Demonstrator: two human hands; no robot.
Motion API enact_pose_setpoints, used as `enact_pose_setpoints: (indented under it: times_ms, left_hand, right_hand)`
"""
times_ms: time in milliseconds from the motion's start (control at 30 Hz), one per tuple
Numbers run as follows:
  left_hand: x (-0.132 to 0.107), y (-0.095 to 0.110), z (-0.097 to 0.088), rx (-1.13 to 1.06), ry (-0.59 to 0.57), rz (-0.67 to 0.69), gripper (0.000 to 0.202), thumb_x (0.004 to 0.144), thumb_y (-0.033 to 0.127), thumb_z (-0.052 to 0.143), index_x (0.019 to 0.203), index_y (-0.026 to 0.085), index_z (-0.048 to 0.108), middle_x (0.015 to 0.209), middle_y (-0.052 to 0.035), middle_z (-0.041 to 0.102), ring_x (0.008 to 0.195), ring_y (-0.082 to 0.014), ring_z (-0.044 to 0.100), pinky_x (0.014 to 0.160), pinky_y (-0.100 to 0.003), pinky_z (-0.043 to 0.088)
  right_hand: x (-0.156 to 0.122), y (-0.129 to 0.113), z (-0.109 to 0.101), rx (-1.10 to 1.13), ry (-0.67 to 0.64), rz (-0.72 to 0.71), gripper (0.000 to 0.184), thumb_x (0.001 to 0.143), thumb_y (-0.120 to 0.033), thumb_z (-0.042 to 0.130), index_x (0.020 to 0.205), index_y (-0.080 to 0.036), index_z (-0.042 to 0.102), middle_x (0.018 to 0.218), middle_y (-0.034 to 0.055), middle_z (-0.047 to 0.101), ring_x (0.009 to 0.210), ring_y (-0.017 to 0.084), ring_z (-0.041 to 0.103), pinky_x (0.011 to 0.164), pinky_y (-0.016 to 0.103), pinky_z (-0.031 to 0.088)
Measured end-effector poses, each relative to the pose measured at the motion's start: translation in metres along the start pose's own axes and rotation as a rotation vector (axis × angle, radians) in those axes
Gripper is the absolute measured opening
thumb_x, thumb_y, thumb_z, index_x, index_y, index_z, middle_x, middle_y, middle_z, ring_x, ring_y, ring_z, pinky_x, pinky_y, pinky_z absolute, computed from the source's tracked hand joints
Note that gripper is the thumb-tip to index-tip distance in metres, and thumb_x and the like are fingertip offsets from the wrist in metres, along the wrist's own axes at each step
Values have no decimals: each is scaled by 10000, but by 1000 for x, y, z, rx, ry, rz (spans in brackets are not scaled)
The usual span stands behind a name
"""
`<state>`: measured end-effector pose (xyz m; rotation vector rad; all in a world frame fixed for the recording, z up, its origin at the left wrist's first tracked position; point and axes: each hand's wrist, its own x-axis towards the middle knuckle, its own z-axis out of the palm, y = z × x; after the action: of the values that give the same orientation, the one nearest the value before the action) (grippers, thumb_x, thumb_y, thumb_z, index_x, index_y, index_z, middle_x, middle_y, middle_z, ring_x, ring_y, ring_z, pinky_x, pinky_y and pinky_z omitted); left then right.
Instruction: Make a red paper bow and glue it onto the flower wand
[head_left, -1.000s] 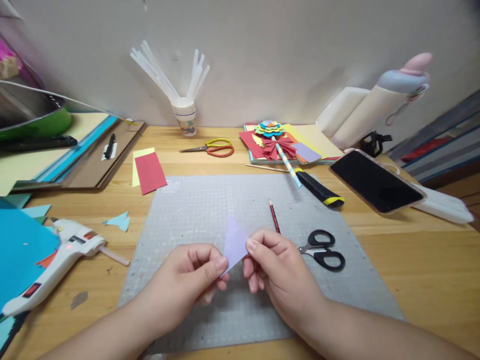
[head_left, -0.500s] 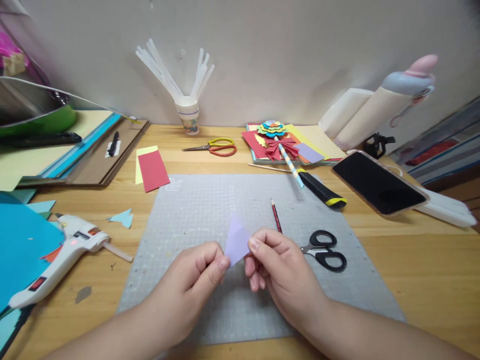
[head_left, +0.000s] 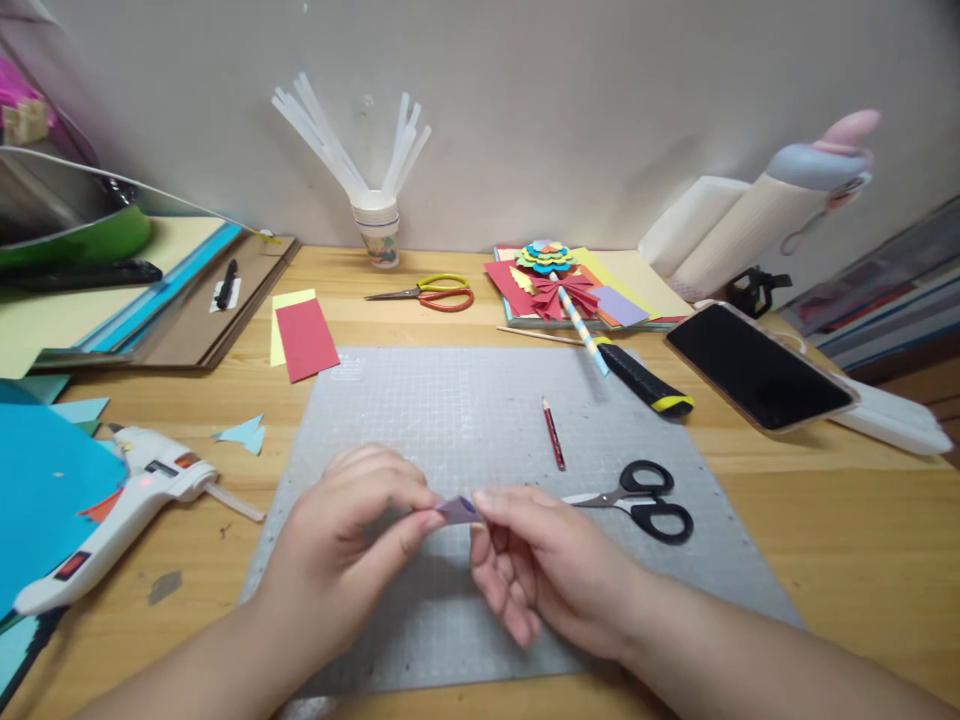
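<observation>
A small piece of purple paper (head_left: 458,512) is pinched between both hands above the grey cutting mat (head_left: 420,410). It is tilted so that only a narrow, folded-looking part shows. My left hand (head_left: 360,545) grips its left end between thumb and forefinger. On the other end, my right hand (head_left: 544,560) pinches with thumb and forefinger, its remaining fingers curled loosely below. Black-handled scissors (head_left: 645,502) lie on the mat just right of my right hand, blades partly behind it. A short pencil (head_left: 553,433) rests farther up the mat.
At left lie a white glue gun (head_left: 127,510) and blue paper scraps (head_left: 244,434). Red paper (head_left: 307,340), red-and-yellow-handled scissors (head_left: 442,292) and a cup (head_left: 381,245) of white sticks stand behind. A paper flower (head_left: 555,258), a utility knife (head_left: 646,380) and a phone (head_left: 757,365) are at right.
The purple paper has turned from an upright triangle to a flatter, narrow shape. My left hand has rolled over and shifted left; my right hand's lower fingers have opened downward.
</observation>
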<state>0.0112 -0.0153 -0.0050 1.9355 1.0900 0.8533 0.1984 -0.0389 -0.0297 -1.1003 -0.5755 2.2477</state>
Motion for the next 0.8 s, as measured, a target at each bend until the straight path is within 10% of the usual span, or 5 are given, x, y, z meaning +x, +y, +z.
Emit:
enact_pose_setpoints:
  times_ms: [200, 500, 800]
  left_hand:
    - [2, -1, 8, -467, -61, -473, 212, 777, 352, 666, 655, 189, 608, 637, 22, 572, 628, -125, 508, 612, -235, 411]
    - [2, -3, 11, -656, -109, -560, 169, 754, 367, 707, 756, 197, 711, 754, 0, 703, 706, -131, 595, 688, -236, 461]
    - [3, -1, 15, -724, -22, -586, 153, 671, 302, 782, 663, 185, 684, 679, 0, 698, 651, -134, 621, 635, -241, 491]
  right_hand:
    - [-5, 4, 3, -400, 121, -450, 378, 804, -542, 603, 907, -178, 598, 676, -25, 594, 453, 61, 525, 418, 170, 384]
    - [-2, 9, 7, -518, 92, -295, 342, 840, -478, 545, 679, -176, 547, 590, -22, 559, 420, 77, 514, 409, 195, 383]
    - [-3, 6, 6, -588, 152, -499, 159, 859, -305, 569, 773, -183, 622, 645, -18, 570, 606, 112, 504, 581, 246, 405]
